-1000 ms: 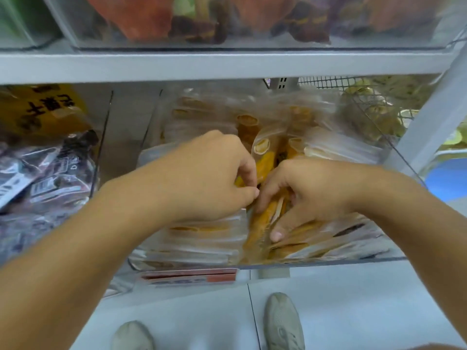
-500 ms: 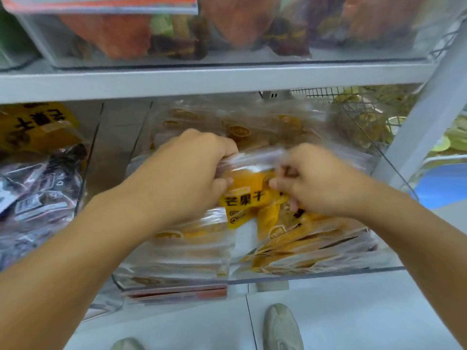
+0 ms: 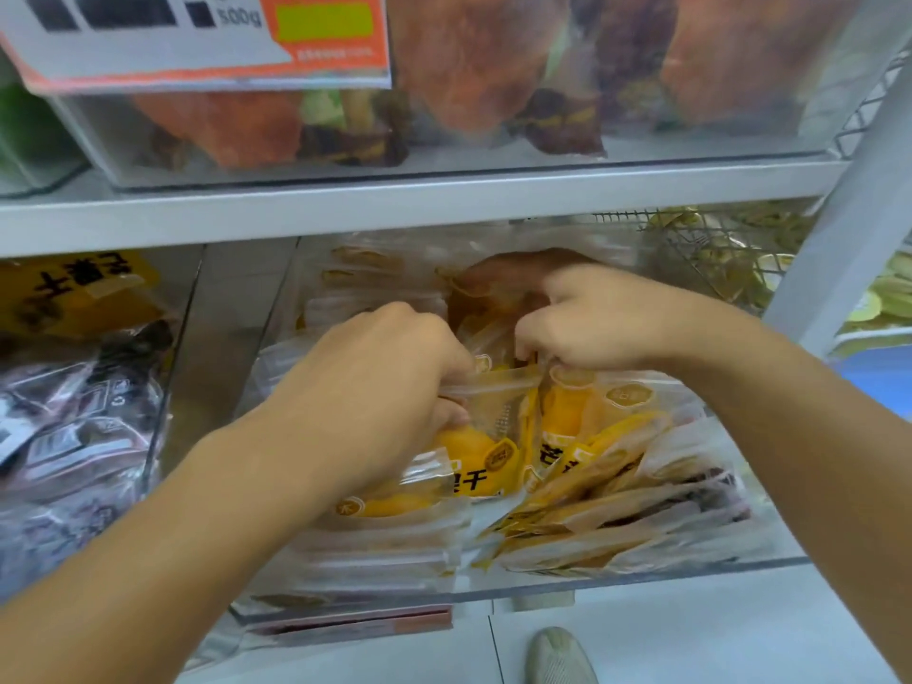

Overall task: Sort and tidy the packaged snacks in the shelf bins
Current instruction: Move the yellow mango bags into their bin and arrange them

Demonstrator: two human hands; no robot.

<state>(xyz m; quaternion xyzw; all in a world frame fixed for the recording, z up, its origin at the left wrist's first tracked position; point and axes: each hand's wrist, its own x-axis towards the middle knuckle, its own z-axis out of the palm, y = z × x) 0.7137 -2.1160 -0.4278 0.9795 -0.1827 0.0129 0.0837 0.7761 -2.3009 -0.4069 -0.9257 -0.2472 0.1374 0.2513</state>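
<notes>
1. both hands work inside the clear bin (image 3: 518,582) on the middle shelf (image 3: 395,202), which is packed with yellow mango packets (image 3: 582,491) in clear wrappers.
2. the left hand (image 3: 375,387) is curled round the top seal of one packet (image 3: 486,446), thumb beneath and fingers above; the packet hangs down and toward the camera from that grip, its yellow body just under the knuckles.
3. the right hand (image 3: 597,323) sits further back and to the right, its fingers bent and pinching a clear wrapper edge close to the same seal. whether it holds that same packet or the one behind it cannot be told.
4. the relation that matters: the held packet's long axis runs front to back, seal end up at the hands, bottom end pointing at the bin's front wall. the left-hand stack lies flat in a neat row, while the right-hand packets fan out askew.
5. judgement: the left hand is nearer the tidy stack, so it is better placed to lay the packet flat there; the right hand is nearer the loose fan that needs squaring.
6. risk, as a guess: slick wrappers could slide and spread the fan further.
7. beside this bin stand a bin of dark packets (image 3: 74,427) on the left and a wire basket (image 3: 730,244) on the right.
</notes>
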